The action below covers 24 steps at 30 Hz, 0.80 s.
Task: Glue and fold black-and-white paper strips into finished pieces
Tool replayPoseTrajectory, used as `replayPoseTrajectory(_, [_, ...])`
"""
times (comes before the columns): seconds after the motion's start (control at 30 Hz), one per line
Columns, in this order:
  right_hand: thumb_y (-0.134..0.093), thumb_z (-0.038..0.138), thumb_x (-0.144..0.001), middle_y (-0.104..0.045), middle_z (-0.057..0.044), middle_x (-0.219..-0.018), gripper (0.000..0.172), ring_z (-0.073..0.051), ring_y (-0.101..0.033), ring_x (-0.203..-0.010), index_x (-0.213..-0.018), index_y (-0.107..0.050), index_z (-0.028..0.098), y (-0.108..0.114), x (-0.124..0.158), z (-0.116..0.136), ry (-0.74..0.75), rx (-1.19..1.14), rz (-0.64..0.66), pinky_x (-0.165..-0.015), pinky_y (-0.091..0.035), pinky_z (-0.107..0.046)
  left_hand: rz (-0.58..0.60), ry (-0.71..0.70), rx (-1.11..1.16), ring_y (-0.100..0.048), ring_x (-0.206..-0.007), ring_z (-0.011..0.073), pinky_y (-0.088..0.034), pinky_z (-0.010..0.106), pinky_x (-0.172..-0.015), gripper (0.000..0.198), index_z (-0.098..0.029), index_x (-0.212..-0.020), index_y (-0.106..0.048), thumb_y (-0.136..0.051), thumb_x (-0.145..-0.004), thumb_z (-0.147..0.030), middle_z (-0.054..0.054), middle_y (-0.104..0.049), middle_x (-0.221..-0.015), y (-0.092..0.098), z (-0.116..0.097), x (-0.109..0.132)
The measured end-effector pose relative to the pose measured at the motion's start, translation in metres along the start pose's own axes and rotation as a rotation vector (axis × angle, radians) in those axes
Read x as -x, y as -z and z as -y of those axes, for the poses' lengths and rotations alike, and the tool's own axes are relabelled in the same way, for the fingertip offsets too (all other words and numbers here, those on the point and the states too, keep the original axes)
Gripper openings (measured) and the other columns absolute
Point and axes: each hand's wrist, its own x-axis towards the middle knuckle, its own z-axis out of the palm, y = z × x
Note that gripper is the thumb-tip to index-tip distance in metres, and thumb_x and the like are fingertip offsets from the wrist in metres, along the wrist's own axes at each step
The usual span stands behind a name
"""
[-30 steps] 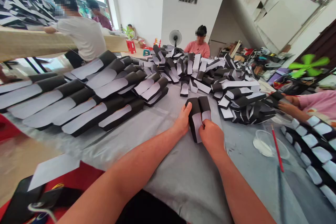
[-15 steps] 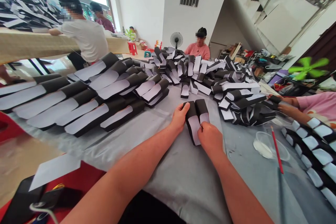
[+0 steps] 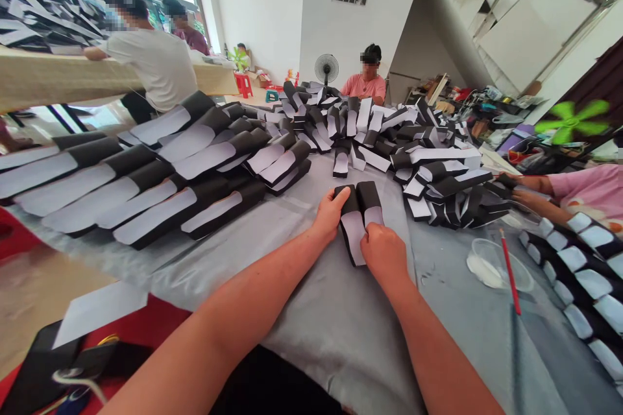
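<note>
Two slipper-shaped pieces of black and white paper are side by side over the grey-covered table in front of me. My left hand (image 3: 333, 213) is closed round the black upper end of the left paper slipper (image 3: 352, 233), thumb on top. The right paper slipper (image 3: 368, 196) touches it along one side. My right hand (image 3: 384, 248) is closed near the white lower part of the pair, its fist hiding the lower end of the right slipper. Exactly which edge its fingers pinch I cannot tell.
Rows of similar paper slippers (image 3: 160, 207) lie left, and a loose heap (image 3: 360, 120) spreads across the back. At right are a clear plastic bowl (image 3: 523, 275) with white paste, a red stick (image 3: 510, 272) and more stacked pieces (image 3: 584, 285). A co-worker's hands (image 3: 533, 198) work nearby.
Both hands keep their grip on the two paper slippers, with hardly any movement. The whole view has shifted slightly.
</note>
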Motion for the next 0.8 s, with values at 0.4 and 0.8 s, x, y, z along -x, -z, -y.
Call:
replayPoseTrajectory(0.4, [-0.045,0.017,-0.083,-0.067,-0.006,-0.079,0.020,-0.016,-0.057,-0.072,-0.081,-0.065,0.018,-0.006,-0.010,-0.009,-0.194,-0.195,-0.050,-0.059,-0.028,-0.028,0.212,0.370,0.255,-0.067,-0.089,0.0209,-0.052,0.033,-0.089,0.063,-0.011,-0.107,-0.066,-0.027,-0.092,-0.058,0.010,-0.072,-0.088,-0.018,0.001,0.024])
replayPoseTrajectory(0.8, [-0.045,0.016,-0.085,-0.067,-0.009,-0.083,0.019,-0.018,-0.060,-0.080,-0.086,-0.063,0.016,-0.006,-0.006,-0.003,-0.083,-0.068,-0.033,-0.061,-0.031,-0.027,-0.023,0.394,0.148,-0.066,-0.081,0.0205,-0.055,0.029,-0.071,0.054,-0.016,-0.080,-0.067,-0.041,-0.085,-0.063,0.009,-0.069,-0.079,-0.019,0.006,0.023])
